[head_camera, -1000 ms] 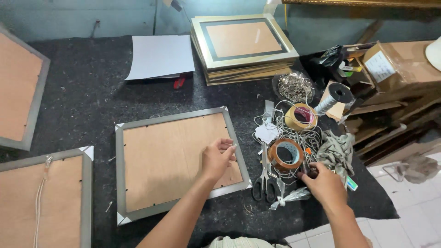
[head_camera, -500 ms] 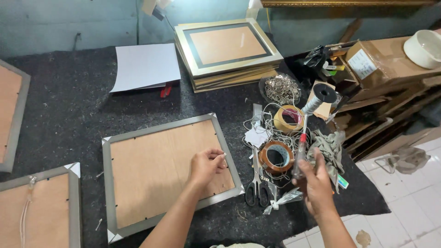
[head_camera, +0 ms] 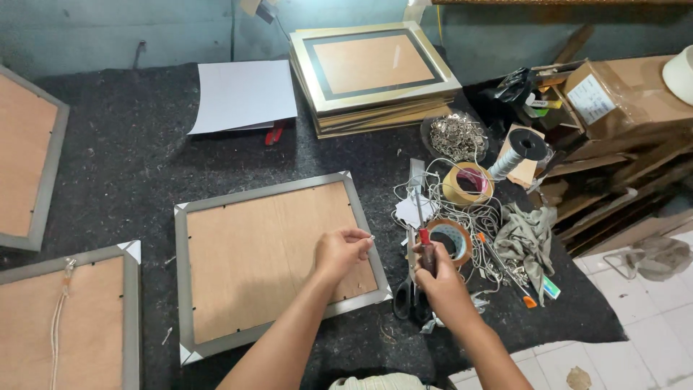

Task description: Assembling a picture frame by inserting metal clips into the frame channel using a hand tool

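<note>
The desk (head_camera: 108, 166) carried dark felt under a pale blue wall. The left hand (head_camera: 341, 250) pinched a small fastener on the silver frame's (head_camera: 271, 260) right edge. The right hand (head_camera: 439, 278) gripped a red-handled screwdriver (head_camera: 421, 235) beside the tape rolls (head_camera: 462, 209).

A stack of gold picture frames (head_camera: 372, 76) sits at the back of the felt-covered counter (head_camera: 123, 152), beside white paper sheets (head_camera: 242, 95). Tape rolls (head_camera: 468, 183), scissors (head_camera: 406, 296) and a grey rag (head_camera: 525, 240) lie to the right.
</note>
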